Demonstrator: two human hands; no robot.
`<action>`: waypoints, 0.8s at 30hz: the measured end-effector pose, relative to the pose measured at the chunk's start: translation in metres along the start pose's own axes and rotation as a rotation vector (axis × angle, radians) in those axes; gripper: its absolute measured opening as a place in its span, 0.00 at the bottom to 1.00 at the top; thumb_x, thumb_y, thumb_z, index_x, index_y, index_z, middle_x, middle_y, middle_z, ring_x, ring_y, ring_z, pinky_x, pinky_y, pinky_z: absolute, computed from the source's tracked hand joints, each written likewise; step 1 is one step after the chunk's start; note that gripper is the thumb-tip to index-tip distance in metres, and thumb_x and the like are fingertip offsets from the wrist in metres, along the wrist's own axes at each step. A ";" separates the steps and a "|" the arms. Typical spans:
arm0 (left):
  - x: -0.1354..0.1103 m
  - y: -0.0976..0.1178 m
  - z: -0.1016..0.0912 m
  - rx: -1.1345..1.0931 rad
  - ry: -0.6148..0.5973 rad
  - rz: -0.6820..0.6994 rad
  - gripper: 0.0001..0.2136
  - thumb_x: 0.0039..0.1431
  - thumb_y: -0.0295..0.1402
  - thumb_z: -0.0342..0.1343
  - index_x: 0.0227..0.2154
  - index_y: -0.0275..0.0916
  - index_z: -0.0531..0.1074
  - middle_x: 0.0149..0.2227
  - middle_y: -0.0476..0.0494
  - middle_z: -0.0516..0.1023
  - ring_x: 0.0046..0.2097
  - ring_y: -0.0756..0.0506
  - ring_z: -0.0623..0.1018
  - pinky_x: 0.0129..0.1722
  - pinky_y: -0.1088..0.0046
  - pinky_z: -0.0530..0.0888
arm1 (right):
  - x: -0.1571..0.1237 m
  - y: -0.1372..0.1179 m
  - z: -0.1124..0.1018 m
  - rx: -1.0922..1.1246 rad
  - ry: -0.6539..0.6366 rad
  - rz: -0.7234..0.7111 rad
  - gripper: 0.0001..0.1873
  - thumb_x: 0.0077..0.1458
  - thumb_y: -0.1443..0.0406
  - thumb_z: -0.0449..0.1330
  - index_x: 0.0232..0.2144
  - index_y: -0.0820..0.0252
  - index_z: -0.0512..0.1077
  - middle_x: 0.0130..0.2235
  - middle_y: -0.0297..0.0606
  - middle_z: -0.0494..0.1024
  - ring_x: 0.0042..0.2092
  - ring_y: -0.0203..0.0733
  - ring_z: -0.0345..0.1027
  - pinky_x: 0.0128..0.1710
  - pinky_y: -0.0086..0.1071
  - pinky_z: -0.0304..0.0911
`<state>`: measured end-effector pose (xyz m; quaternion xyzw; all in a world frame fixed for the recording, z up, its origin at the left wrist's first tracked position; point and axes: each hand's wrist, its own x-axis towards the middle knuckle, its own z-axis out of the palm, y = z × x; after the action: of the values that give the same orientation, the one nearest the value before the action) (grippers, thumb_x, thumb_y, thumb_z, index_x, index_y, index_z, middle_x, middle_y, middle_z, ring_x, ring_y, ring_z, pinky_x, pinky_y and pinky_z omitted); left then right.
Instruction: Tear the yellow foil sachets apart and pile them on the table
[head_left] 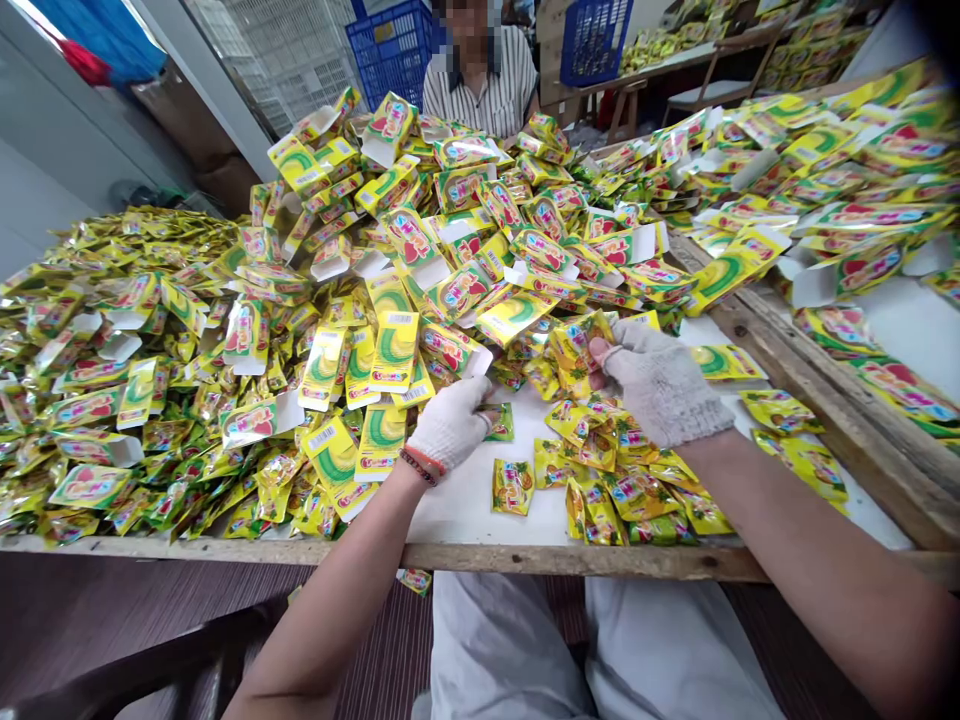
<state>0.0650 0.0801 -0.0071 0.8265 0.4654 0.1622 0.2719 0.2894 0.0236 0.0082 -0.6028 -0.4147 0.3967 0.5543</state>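
Observation:
My left hand (452, 425), in a white knit glove, has its fingers curled together at the edge of the carton heap. At its fingertips is a small green packet (500, 422), partly hidden by the fingers. Just above, the white open flap of a small yellow carton (450, 347) comes close to the glove; I cannot tell if they touch. My right hand (660, 380), gloved with bare fingertips, pinches a shiny yellow packet (574, 350) above the white tabletop. A single yellow packet (513, 487) lies between the hands, beside a loose group of yellow packets (600, 440).
A high heap of yellow cartons (390, 350) and packets covers the left and middle. A wooden divider (795, 370) runs along the right, with more cartons (862, 220) beyond. Wood edges the table's front (570, 560). A person in a striped shirt (484, 85) sits opposite, near blue crates (394, 50).

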 end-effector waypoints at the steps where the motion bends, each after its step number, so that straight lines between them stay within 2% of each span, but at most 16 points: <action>1: 0.000 -0.002 -0.001 0.163 0.002 0.022 0.08 0.51 0.31 0.58 0.35 0.40 0.70 0.40 0.42 0.75 0.42 0.42 0.76 0.41 0.66 0.71 | 0.000 0.002 0.000 -0.018 -0.016 -0.002 0.07 0.54 0.60 0.60 0.27 0.55 0.66 0.23 0.32 0.70 0.23 0.35 0.64 0.22 0.28 0.60; 3: 0.000 -0.005 -0.002 0.324 -0.025 0.023 0.09 0.48 0.32 0.60 0.34 0.40 0.70 0.40 0.42 0.75 0.42 0.41 0.75 0.39 0.66 0.70 | 0.001 0.007 0.001 -0.087 -0.066 -0.016 0.08 0.53 0.59 0.60 0.27 0.55 0.67 0.23 0.32 0.71 0.23 0.35 0.64 0.21 0.28 0.60; 5: 0.000 -0.006 -0.001 0.273 -0.038 -0.012 0.07 0.49 0.33 0.60 0.30 0.40 0.69 0.34 0.46 0.74 0.37 0.43 0.74 0.34 0.69 0.68 | 0.001 0.011 0.004 -0.168 -0.126 -0.018 0.10 0.54 0.58 0.60 0.27 0.56 0.67 0.23 0.32 0.71 0.23 0.35 0.65 0.21 0.27 0.60; 8: 0.000 -0.003 0.001 -0.017 0.013 -0.067 0.07 0.52 0.33 0.56 0.25 0.39 0.64 0.26 0.51 0.69 0.30 0.49 0.71 0.29 0.74 0.66 | -0.002 0.012 0.009 -0.217 -0.203 0.029 0.11 0.55 0.57 0.59 0.26 0.56 0.66 0.22 0.34 0.73 0.22 0.36 0.67 0.19 0.27 0.61; 11: 0.000 0.004 0.005 -0.447 0.061 -0.181 0.09 0.54 0.36 0.55 0.26 0.40 0.60 0.22 0.54 0.66 0.25 0.51 0.72 0.24 0.77 0.66 | -0.005 0.009 0.012 -0.239 -0.240 0.075 0.11 0.56 0.57 0.58 0.26 0.56 0.64 0.21 0.35 0.74 0.21 0.36 0.67 0.18 0.27 0.61; 13: 0.000 0.008 0.007 -0.709 0.077 -0.255 0.11 0.54 0.38 0.56 0.29 0.41 0.59 0.20 0.55 0.66 0.22 0.51 0.73 0.21 0.79 0.66 | -0.007 0.008 0.012 -0.279 -0.249 0.052 0.12 0.56 0.57 0.57 0.27 0.57 0.65 0.22 0.34 0.74 0.20 0.35 0.66 0.18 0.27 0.61; 15: -0.001 0.011 0.009 -0.859 0.090 -0.266 0.12 0.53 0.39 0.58 0.29 0.41 0.60 0.19 0.56 0.66 0.20 0.52 0.72 0.19 0.80 0.65 | -0.008 0.007 0.011 -0.322 -0.280 -0.001 0.13 0.56 0.55 0.57 0.27 0.58 0.66 0.23 0.34 0.74 0.20 0.34 0.65 0.18 0.27 0.61; 20: -0.004 0.013 0.007 -0.871 0.034 -0.198 0.13 0.50 0.40 0.61 0.31 0.39 0.65 0.21 0.57 0.66 0.17 0.56 0.67 0.17 0.81 0.62 | -0.010 0.003 0.006 -0.535 -0.414 -0.162 0.15 0.55 0.55 0.57 0.24 0.59 0.69 0.22 0.31 0.70 0.21 0.32 0.61 0.20 0.27 0.55; 24: -0.007 0.015 0.005 -0.833 -0.068 -0.106 0.15 0.49 0.43 0.63 0.31 0.38 0.67 0.22 0.57 0.65 0.19 0.57 0.65 0.19 0.80 0.63 | -0.009 -0.003 0.006 -0.675 -0.438 -0.283 0.15 0.54 0.58 0.57 0.20 0.59 0.67 0.21 0.31 0.67 0.24 0.33 0.59 0.23 0.27 0.53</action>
<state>0.0745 0.0665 -0.0018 0.6256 0.3927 0.2948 0.6063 0.2806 0.0178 0.0114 -0.5891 -0.7077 0.2775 0.2738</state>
